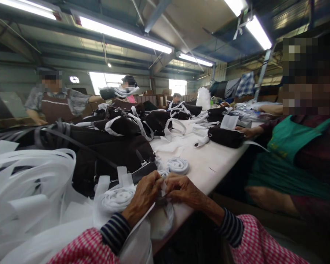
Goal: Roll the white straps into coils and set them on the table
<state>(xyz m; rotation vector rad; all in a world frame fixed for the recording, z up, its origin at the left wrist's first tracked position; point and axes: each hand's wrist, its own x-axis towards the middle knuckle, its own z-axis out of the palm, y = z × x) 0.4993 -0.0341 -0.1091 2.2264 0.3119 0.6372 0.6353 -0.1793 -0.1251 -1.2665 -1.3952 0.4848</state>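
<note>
My left hand (145,194) and my right hand (185,191) meet near the table's front edge, fingers pinched together. Between the fingertips runs a thin white strip (164,187); whether it is paper or soft wrapping I cannot tell. A whitish wrapped strap (169,216) hangs in a loop just below my hands. Beyond them lies a coiled white-wrapped strap (178,165), and a second coil (118,198) sits left of my left wrist. A black bag (121,157) with a metal fitting rests behind my left hand.
White strips (38,183) pile up at the left. More black bags with wrapped straps (132,121) cover the table's far side. At the right, a co-worker in a green apron (288,146) touches a dark bag (226,137). Other people stand across the table (198,161).
</note>
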